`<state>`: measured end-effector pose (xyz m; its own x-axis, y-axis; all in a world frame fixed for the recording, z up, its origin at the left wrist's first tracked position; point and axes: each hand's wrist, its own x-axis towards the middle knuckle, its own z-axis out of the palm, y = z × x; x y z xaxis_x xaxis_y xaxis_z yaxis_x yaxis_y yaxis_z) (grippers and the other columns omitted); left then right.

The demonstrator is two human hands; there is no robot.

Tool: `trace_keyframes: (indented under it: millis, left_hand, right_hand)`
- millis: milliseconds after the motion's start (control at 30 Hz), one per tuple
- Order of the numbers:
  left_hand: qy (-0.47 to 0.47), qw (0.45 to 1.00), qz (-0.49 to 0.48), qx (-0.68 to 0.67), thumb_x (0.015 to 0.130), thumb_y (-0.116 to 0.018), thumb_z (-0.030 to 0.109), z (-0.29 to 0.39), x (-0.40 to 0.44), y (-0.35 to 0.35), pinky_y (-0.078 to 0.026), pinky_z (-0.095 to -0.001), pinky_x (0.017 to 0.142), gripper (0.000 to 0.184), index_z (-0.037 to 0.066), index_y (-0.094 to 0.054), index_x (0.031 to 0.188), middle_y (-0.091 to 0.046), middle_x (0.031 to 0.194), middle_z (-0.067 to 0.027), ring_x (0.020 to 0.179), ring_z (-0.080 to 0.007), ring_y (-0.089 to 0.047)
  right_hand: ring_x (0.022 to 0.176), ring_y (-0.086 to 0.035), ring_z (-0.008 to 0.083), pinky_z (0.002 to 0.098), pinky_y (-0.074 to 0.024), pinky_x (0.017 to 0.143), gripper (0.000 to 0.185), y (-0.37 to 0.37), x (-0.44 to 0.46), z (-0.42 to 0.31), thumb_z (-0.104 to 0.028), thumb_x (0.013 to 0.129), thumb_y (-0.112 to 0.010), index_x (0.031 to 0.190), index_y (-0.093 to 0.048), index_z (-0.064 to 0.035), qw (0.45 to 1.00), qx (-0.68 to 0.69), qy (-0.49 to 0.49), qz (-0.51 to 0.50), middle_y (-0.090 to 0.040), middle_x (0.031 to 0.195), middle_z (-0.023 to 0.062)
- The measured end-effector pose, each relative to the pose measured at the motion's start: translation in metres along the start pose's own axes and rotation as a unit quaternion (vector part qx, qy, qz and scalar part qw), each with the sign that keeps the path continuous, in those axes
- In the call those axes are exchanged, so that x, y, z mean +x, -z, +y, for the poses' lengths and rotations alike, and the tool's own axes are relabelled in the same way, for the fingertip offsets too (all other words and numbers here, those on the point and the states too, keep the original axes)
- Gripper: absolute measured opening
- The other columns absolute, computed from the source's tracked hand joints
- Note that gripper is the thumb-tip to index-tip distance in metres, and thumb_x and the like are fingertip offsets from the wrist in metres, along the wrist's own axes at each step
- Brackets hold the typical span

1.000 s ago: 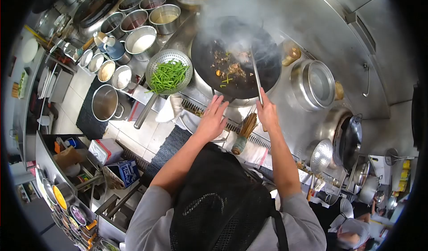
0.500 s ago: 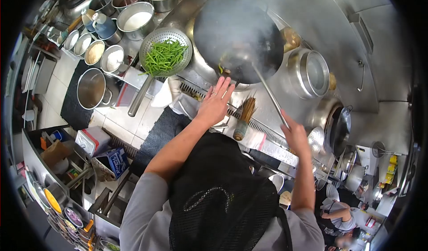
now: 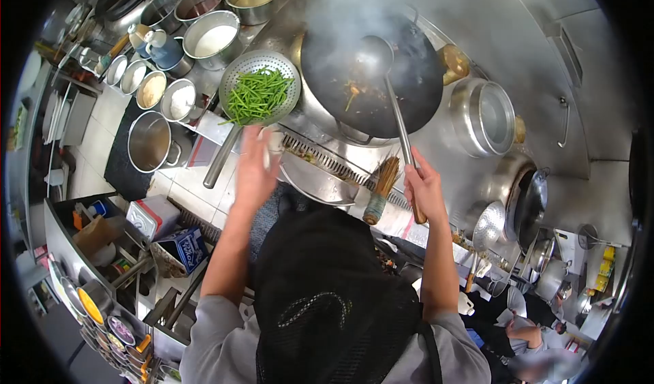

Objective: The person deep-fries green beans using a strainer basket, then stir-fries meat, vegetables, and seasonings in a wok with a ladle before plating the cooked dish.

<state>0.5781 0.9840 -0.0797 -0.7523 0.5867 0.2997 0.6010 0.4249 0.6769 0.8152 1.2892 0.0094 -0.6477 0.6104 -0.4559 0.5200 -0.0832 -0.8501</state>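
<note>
My right hand (image 3: pixel 424 186) is closed around the long handle of a ladle (image 3: pixel 397 121). Steam drifts across the ladle's bowl, which is over the black wok (image 3: pixel 415 104). Small bits of food (image 3: pixel 352 91) lie inside the wok. My left hand (image 3: pixel 255 173), smeared by motion, is at a white cloth (image 3: pixel 275 143) beside the strainer's handle; whether its fingers grip the cloth is unclear. Green beans (image 3: pixel 259 96) fill the perforated metal strainer (image 3: pixel 293 77) left of the wok.
A bamboo wok brush (image 3: pixel 383 186) stands between my arms. Pots (image 3: pixel 216 57) and bowls of powders line the upper left, with a large pot (image 3: pixel 148 142) below. A lidded metal pot (image 3: pixel 480 115) sits right of the wok. Other people (image 3: pixel 521 333) are at lower right.
My left hand has moved left from the wok's near rim to the white cloth. The ladle's bowl has moved farther back over the wok, and my right hand has come slightly left.
</note>
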Motion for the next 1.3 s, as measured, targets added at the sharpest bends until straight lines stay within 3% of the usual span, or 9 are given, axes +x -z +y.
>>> trace_keyframes:
  millis: [200,300,400,533,667,767,967,1233,1300]
  left_hand:
    - [0.169,0.971,-0.091,0.139,0.092,-0.071,0.018,-0.122,-0.044,0.043,-0.053,-0.0540,0.098,0.057,-0.002,-0.050,0.141,-0.061,0.133,-0.0303,0.115,-0.0471,-0.066]
    - [0.278,0.943,-0.185,0.001,0.095,-0.074,0.026,-0.141,-0.029,0.049,-0.058,-0.0378,0.062,0.050,-0.007,-0.055,0.127,-0.070,0.101,-0.0188,0.071,-0.0264,-0.072]
    - [0.452,0.757,-0.238,-0.408,0.097,-0.074,0.027,-0.129,-0.016,0.048,-0.038,-0.0253,0.041,0.029,0.005,-0.056,0.100,-0.061,0.076,-0.0052,0.049,-0.0121,-0.055]
    - [0.458,0.734,-0.194,-0.463,0.096,-0.070,0.015,-0.095,-0.027,0.045,-0.041,-0.0264,0.043,0.022,0.004,-0.054,0.107,-0.058,0.075,-0.0049,0.048,-0.0134,-0.053]
    - [0.448,0.741,-0.149,-0.477,0.095,-0.070,0.013,-0.061,-0.041,0.049,-0.042,-0.0269,0.044,0.023,0.003,-0.053,0.106,-0.058,0.074,-0.0056,0.050,-0.0146,-0.054]
    - [0.437,0.760,-0.139,-0.462,0.095,-0.070,0.013,-0.039,-0.051,0.062,-0.042,-0.0268,0.043,0.024,0.003,-0.052,0.107,-0.058,0.074,-0.0053,0.049,-0.0141,-0.054]
    - [0.426,0.784,-0.100,-0.440,0.093,-0.071,0.010,0.015,-0.054,0.086,-0.043,-0.0271,0.041,0.027,0.002,-0.052,0.111,-0.057,0.073,-0.0047,0.046,-0.0138,-0.053]
    - [0.362,0.870,-0.068,-0.327,0.091,-0.072,0.009,0.065,-0.002,0.047,-0.043,-0.0298,0.042,0.036,-0.002,-0.049,0.117,-0.058,0.071,-0.0052,0.046,-0.0138,-0.054]
    - [0.337,0.884,-0.060,-0.319,0.091,-0.072,0.009,0.066,0.013,0.025,-0.043,-0.0298,0.042,0.035,-0.001,-0.050,0.116,-0.058,0.070,-0.0049,0.046,-0.0133,-0.054]
  right_hand:
    - [0.047,-0.050,0.0084,0.0279,-0.0416,0.041,0.056,-0.023,0.020,-0.007,-0.017,0.107,-0.058,0.160,-0.041,-0.0088,1.000,-0.012,0.017,0.008,-0.055,0.070,0.0007]
    - [0.047,-0.049,0.0078,0.0275,-0.0409,0.040,0.056,-0.020,0.016,-0.012,-0.019,0.107,-0.059,0.159,-0.043,-0.0101,0.998,0.064,-0.001,-0.020,-0.053,0.070,-0.0008]
    - [0.050,-0.055,0.0110,0.0313,-0.0466,0.045,0.056,-0.021,0.025,-0.002,-0.018,0.105,-0.060,0.159,-0.044,-0.0107,1.000,-0.029,-0.006,0.005,-0.058,0.072,0.0038]
    - [0.060,-0.065,0.0301,0.0435,-0.0543,0.063,0.059,0.001,0.057,0.015,-0.013,0.099,-0.065,0.155,-0.047,-0.0079,0.919,-0.310,0.171,0.176,-0.068,0.082,0.0234]
    - [0.054,-0.062,0.0269,0.0406,-0.0515,0.056,0.057,0.034,0.087,0.050,-0.011,0.100,-0.065,0.154,-0.050,-0.0099,0.853,-0.377,0.298,0.204,-0.068,0.076,0.0180]
    - [0.049,-0.056,0.0160,0.0351,-0.0459,0.046,0.056,0.041,0.043,0.010,-0.015,0.103,-0.063,0.157,-0.047,-0.0109,0.980,-0.188,0.057,0.020,-0.064,0.077,0.0093]
    - [0.047,-0.051,0.0094,0.0283,-0.0412,0.040,0.056,0.006,0.013,0.011,-0.017,0.105,-0.062,0.158,-0.045,-0.0095,0.997,0.070,-0.012,-0.043,-0.056,0.070,0.0014]
    - [0.051,-0.056,0.0130,0.0334,-0.0479,0.046,0.056,0.024,0.028,0.022,-0.019,0.105,-0.062,0.158,-0.045,-0.0133,0.992,0.067,-0.004,-0.103,-0.060,0.071,0.0069]
    - [0.062,-0.067,0.0267,0.0413,-0.0542,0.061,0.056,0.030,0.023,0.015,-0.016,0.100,-0.066,0.155,-0.050,-0.0139,0.971,-0.191,0.143,0.015,-0.067,0.078,0.0189]
